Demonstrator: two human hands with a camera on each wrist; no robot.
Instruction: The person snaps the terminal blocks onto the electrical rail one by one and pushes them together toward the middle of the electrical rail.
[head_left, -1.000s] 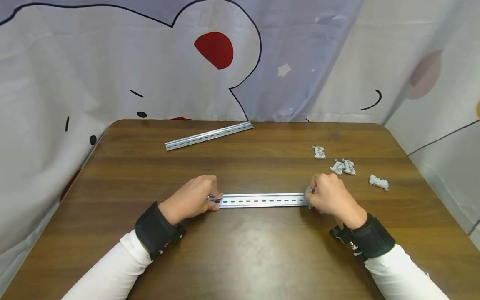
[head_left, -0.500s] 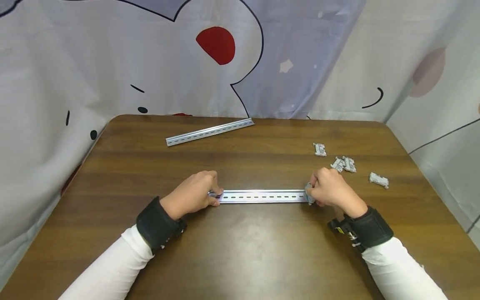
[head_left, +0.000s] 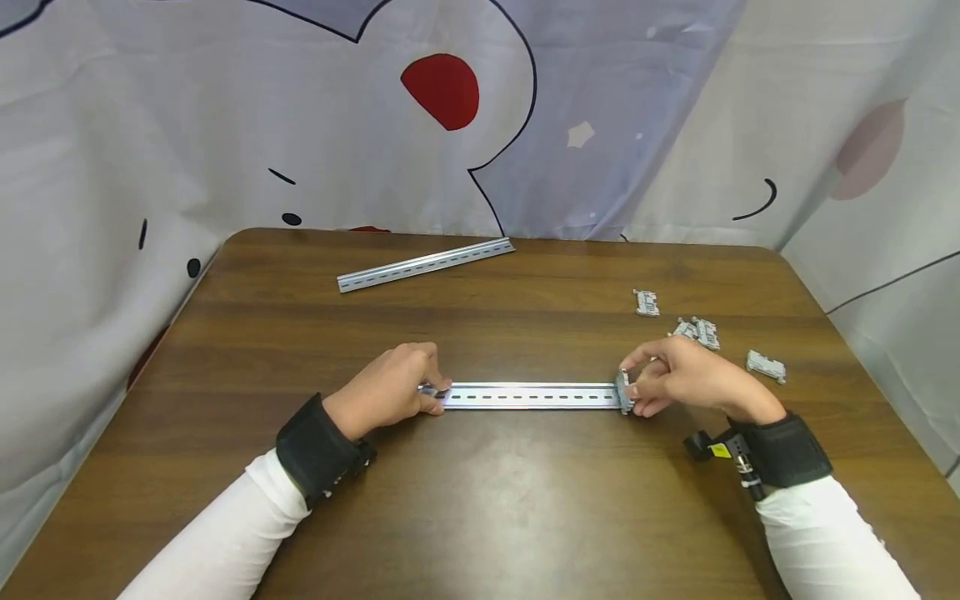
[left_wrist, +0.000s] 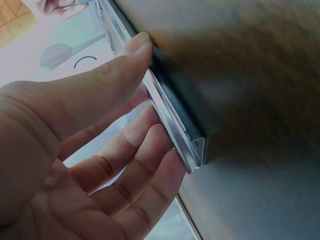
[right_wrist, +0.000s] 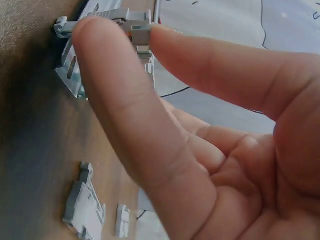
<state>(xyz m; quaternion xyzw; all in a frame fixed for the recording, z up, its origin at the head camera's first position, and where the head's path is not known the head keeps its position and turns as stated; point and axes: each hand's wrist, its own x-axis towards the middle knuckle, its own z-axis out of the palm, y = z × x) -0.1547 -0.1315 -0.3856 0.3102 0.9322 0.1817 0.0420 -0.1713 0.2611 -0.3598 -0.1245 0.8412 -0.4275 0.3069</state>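
Observation:
A slotted metal DIN rail [head_left: 532,397] lies across the middle of the table. My left hand [head_left: 392,385] grips its left end, thumb on the near side and fingers on the far side. In the left wrist view, the rail's [left_wrist: 172,117] end sticks out past those fingers. At the right end, a grey terminal block [head_left: 623,392] sits crosswise on the rail. My right hand [head_left: 693,382] pinches the block between thumb and index finger, the other fingers curled beneath. In the right wrist view, the block [right_wrist: 132,17] shows between the two fingertips; one fingertip partly hides it.
A second DIN rail [head_left: 425,265] lies slanted at the back of the wooden table [head_left: 480,517]. Several loose terminal blocks, including one at the back [head_left: 647,302] and one farther right [head_left: 766,366], lie beyond my right hand. A patterned curtain [head_left: 600,108] hangs behind.
My right hand has shifted right and its fingers have spread, so more of the terminal block shows at the rail's end. My left hand keeps its grip on the rail.

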